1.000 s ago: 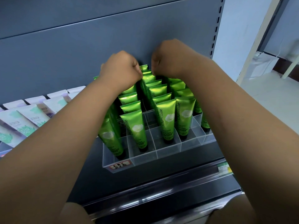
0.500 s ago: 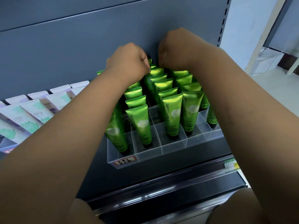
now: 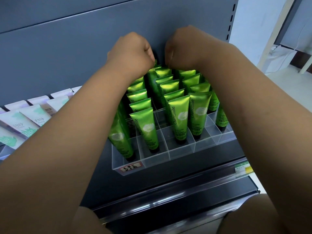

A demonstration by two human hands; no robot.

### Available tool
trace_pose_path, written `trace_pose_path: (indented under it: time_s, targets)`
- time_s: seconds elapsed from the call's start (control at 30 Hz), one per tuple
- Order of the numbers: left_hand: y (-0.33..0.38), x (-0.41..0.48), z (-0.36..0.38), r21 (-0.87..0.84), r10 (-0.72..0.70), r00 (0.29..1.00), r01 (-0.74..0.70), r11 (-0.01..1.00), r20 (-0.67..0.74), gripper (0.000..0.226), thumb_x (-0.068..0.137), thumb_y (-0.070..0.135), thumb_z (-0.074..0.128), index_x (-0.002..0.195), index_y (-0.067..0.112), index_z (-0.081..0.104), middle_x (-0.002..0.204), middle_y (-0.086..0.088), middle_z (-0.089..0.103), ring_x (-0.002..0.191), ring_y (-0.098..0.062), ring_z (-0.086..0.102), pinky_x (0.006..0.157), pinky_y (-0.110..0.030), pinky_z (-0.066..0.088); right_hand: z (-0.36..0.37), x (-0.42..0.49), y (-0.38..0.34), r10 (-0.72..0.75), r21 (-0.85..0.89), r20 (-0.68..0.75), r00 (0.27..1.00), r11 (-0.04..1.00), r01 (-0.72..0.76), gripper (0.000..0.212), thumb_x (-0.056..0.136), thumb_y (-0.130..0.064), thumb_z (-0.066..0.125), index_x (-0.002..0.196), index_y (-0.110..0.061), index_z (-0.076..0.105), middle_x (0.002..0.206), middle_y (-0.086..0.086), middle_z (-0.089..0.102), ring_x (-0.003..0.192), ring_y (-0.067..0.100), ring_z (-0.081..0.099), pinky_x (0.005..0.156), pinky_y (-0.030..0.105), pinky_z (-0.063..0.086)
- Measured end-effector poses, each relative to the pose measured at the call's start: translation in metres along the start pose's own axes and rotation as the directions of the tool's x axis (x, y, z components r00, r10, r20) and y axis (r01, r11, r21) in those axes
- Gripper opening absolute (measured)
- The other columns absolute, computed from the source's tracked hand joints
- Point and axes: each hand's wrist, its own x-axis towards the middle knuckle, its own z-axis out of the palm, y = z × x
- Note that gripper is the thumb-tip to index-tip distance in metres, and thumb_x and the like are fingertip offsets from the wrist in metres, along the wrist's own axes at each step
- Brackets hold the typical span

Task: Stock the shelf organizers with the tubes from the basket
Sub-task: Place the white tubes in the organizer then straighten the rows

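Several green Chamomile tubes (image 3: 179, 119) stand cap-down in a clear acrylic shelf organizer (image 3: 152, 163). Its front cells at the middle and right hold nothing. My left hand (image 3: 131, 51) and my right hand (image 3: 182, 48) hover close together over the back row, fingers curled downward. The left hand pinches the crimped top of a back-row green tube (image 3: 155, 62), whose tip shows beside the thumb. The right hand's curled fingers close on the top of a neighbouring back tube (image 3: 163, 70); the fingertips are mostly hidden. No basket is in view.
White and mint tubes (image 3: 28, 120) lie in another organizer to the left. The grey back panel (image 3: 67, 48) rises right behind my hands. A price rail (image 3: 168, 191) with a green tag (image 3: 243, 169) runs along the shelf front. An open floor lies at the right.
Both hands stay together at the back row of green tubes. Only the view has shifted slightly; the tubes in front have not moved.
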Motion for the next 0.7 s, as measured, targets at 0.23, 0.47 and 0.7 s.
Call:
trace_pose_path:
  time_s: [0.23, 0.47, 0.7]
  targets:
    - [-0.004, 0.0024, 0.0028, 0.039, -0.022, 1.0, 0.022, 0.999, 0.019, 0.022, 0.08, 0.024, 0.069, 0.061, 0.035, 0.065, 0.077, 0.01, 0.064, 0.095, -0.024, 0.069, 0.092, -0.042, 0.056, -0.0023, -0.0021, -0.0031, -0.06, 0.016, 0.031, 0.998, 0.998, 0.059, 0.048, 0.073, -0.036, 0.044, 0.1, -0.015, 0.079, 0.103, 0.013, 0.073, 0.1, 0.039, 0.065, 0.087, 0.045, 0.055]
    - [0.0042, -0.0039, 0.0023, -0.05, -0.004, 0.993, 0.01, 0.999, 0.117, 0.016, 0.074, 0.038, 0.076, 0.061, 0.032, 0.069, 0.061, 0.015, 0.061, 0.08, -0.023, 0.065, 0.088, -0.041, 0.057, 0.0024, -0.0006, -0.003, -0.041, -0.011, 0.013, 0.999, 0.999, 0.041, 0.025, 0.084, -0.019, 0.058, 0.097, -0.01, 0.078, 0.098, 0.018, 0.072, 0.095, 0.041, 0.065, 0.083, 0.045, 0.054]
    - [-0.0011, -0.0042, 0.0041, 0.04, 0.083, 0.989, -0.088, 0.995, 0.119, 0.027, 0.078, 0.023, 0.075, 0.058, 0.037, 0.064, 0.067, 0.025, 0.057, 0.094, -0.021, 0.069, 0.091, -0.044, 0.057, 0.0044, -0.0018, -0.0029, -0.07, 0.065, -0.014, 0.997, 0.995, 0.071, 0.024, 0.083, -0.023, 0.062, 0.095, -0.014, 0.08, 0.097, 0.014, 0.075, 0.096, 0.038, 0.067, 0.086, 0.046, 0.054]
